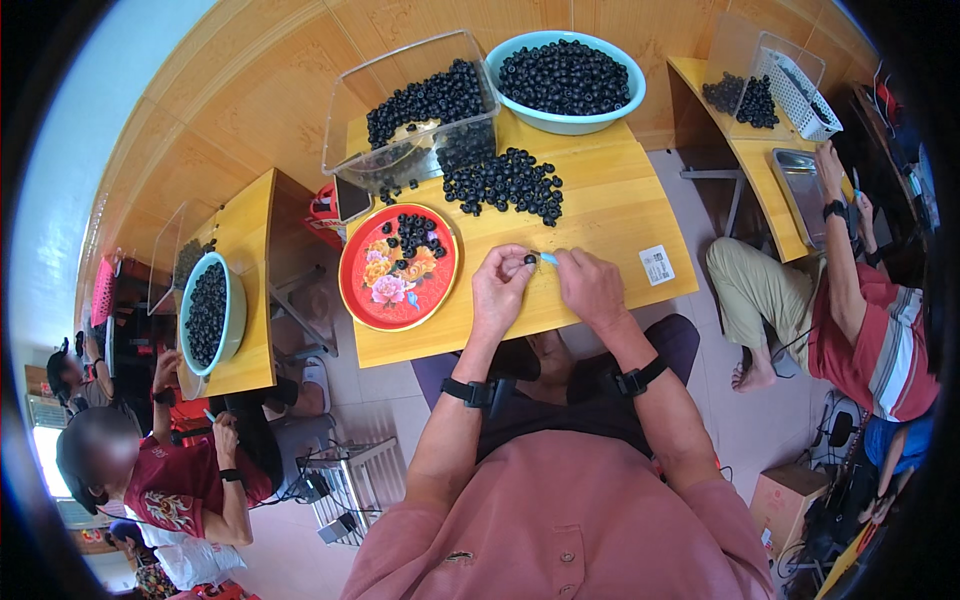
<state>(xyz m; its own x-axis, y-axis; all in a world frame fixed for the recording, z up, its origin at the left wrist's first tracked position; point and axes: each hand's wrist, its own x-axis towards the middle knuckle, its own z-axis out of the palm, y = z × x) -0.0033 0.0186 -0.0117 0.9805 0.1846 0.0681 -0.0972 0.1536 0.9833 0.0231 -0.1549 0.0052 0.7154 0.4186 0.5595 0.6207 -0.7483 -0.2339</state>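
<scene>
Pinched narrowly in the fingers of the left hand [500, 285], above the near part of the bench [590, 230]: a small black round piece [530, 260]. Gripped in the bent fingers of the right hand [592, 285]: a blue-handled tool [549, 258], aimed leftward at the piece. Held close together and low, probably for steadiness in fine work. Set just left of the left hand, likely for a short reach: a red flowered tray [435, 285] with a few similar pieces. Spread beyond the hands, perhaps for easy picking: a loose pile [503, 183]. Kept farther back, presumably as bulk stock clear of the elbows: a clear bin [400, 163] and a pale blue basin [565, 124]. Hidden inside the right hand: most of the handle. Too small to make out: the tool's tip, touching the piece or apart. Cut off at the dark rim: the head of the co-worker [870, 330] on the right
</scene>
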